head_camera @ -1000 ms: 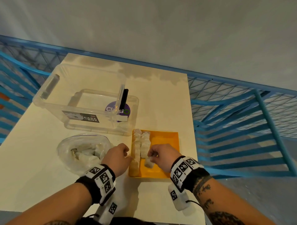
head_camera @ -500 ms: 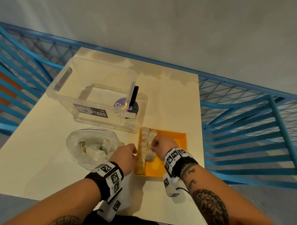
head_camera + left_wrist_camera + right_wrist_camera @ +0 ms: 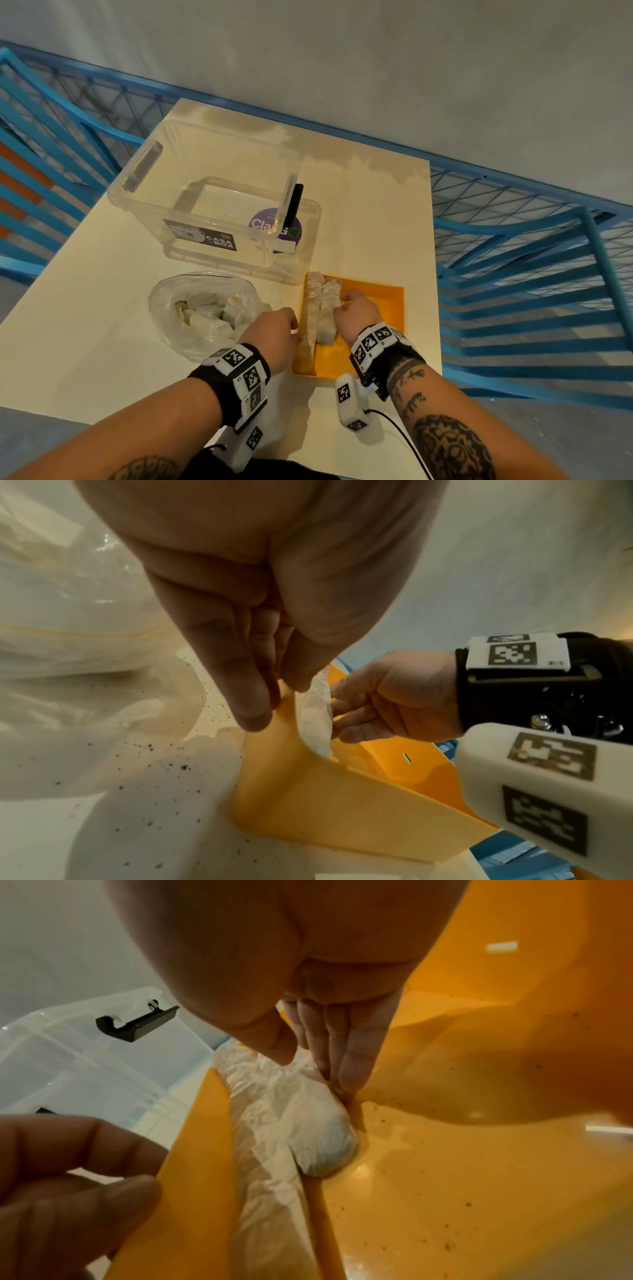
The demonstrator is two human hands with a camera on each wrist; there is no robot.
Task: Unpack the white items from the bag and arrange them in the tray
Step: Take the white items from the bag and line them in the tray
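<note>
Head view: your flat right hand (image 3: 356, 315) pressed two white wrapped rows (image 3: 323, 308) at nine o'clock in the orange plastic tray (image 3: 378, 298), left hand (image 3: 274, 332) pinching its rim; the clear plastic bag (image 3: 205, 308) held more.

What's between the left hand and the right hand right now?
Head view: the left wall of the orange tray and two rows of white wrapped items, side by side.

R half of tray (image 3: 387, 310) free (box (image 3: 219, 195) behind)
</note>
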